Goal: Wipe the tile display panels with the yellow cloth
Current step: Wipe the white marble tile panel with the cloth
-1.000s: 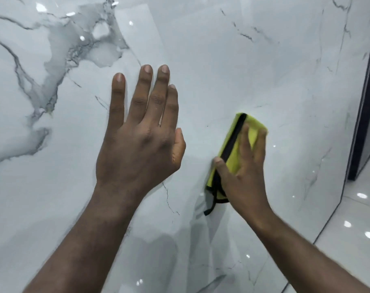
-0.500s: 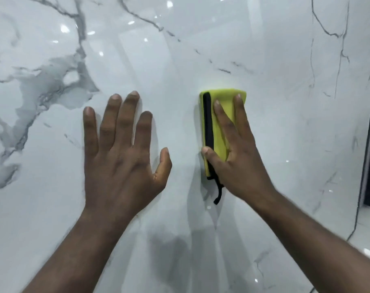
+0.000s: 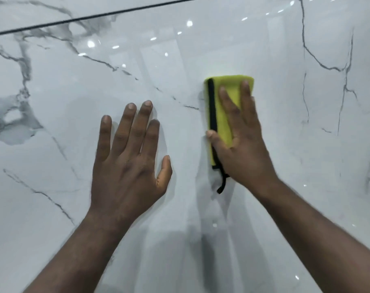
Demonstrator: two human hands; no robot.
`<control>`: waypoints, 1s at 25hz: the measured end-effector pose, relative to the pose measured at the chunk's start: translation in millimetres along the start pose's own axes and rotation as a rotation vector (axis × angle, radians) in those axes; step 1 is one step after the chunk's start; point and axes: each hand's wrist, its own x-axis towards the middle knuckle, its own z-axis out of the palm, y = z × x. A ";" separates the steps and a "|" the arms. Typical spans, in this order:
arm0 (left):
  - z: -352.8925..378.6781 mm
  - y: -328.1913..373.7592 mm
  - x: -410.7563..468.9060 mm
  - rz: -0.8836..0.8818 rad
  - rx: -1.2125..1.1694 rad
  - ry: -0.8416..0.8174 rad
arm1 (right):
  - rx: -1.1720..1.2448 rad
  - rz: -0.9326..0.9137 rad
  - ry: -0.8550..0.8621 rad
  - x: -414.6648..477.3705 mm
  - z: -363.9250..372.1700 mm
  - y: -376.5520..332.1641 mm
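Pressing flat against the cloth (image 3: 221, 121), the right hand (image 3: 243, 153) has its fingers straight and slightly spread over the yellow fabric, with the thumb laid along the cloth's left edge; nothing is gripped, the cloth is only pinned to the tile panel (image 3: 74, 85). The cloth is folded into an upright oblong, soft and nappy, with black edging (image 3: 211, 106) down its left side and a thin black loop (image 3: 222, 185) hanging loose below the palm. Its top end shows above the fingertips; the hand covers its right side and lower part. Well to the left, apart from the cloth, the left hand (image 3: 129, 163) lies open on the same panel, fingers fanned and holding nothing. The panel is glossy white with grey marble veins, heavier and cloudier at the far left, thin and cracked-looking at the right; bright spots of light and faint shadows of both arms show in its shine. A thin dark seam (image 3: 95, 16) slants across the top, dividing it from another panel (image 3: 32, 9) above.
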 end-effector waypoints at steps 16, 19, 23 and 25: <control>28.3 20.7 -0.6 0.099 -0.036 0.050 | -0.040 -0.086 -0.165 -33.0 8.3 14.5; 29.1 22.1 -3.5 0.092 -0.037 0.042 | -0.085 -0.197 -0.133 12.3 -4.8 4.5; 30.9 23.1 -4.4 0.083 -0.053 0.025 | 0.125 0.233 0.102 -16.2 1.6 41.1; 31.6 23.9 -5.3 0.077 -0.066 0.020 | 0.149 0.326 0.054 -59.4 18.8 28.1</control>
